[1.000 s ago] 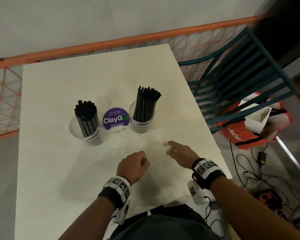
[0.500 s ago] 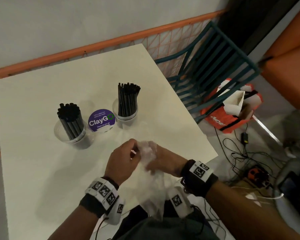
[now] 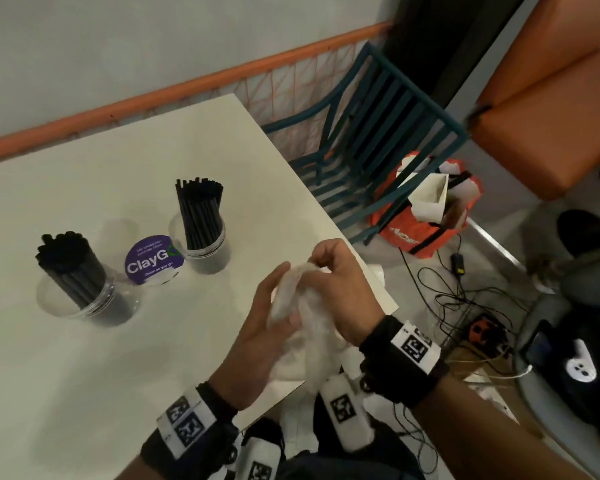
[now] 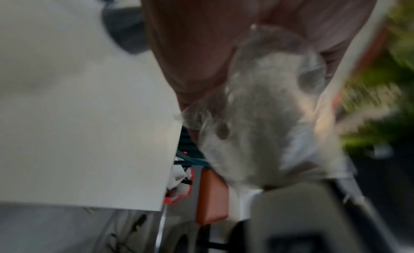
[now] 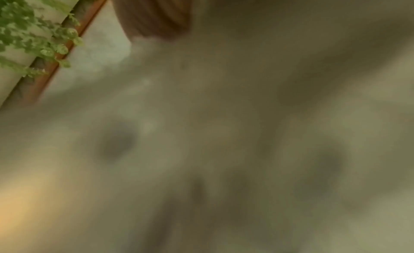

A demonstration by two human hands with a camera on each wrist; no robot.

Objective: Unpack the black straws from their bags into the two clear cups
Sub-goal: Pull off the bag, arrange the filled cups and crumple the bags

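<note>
Two clear cups stand on the white table [image 3: 84, 393], each packed with black straws: the left cup [image 3: 80, 296] and the right cup [image 3: 201, 242]. Between my hands, above the table's near right edge, hangs a crumpled clear plastic bag [image 3: 312, 323] with no straws showing in it. My right hand [image 3: 340, 285] grips its upper part with curled fingers. My left hand [image 3: 267, 327] lies against the bag's left side with fingers fairly straight. In the left wrist view the bag [image 4: 257, 124] is a blurred grey mass under my palm. The right wrist view is filled by blurred plastic [image 5: 224, 141].
A round purple ClayGo sign [image 3: 152, 259] sits between the cups. Right of the table stand a teal slatted chair [image 3: 378, 133], an orange bag [image 3: 426, 209] on the floor, tangled cables [image 3: 465, 299] and an orange seat [image 3: 551, 109]. An orange rail [image 3: 187, 88] runs behind the table.
A second ago my hands were bare over the table. They have since taken up the clear bag and bunched it between them, moving right toward the table's edge as my head turned right.
</note>
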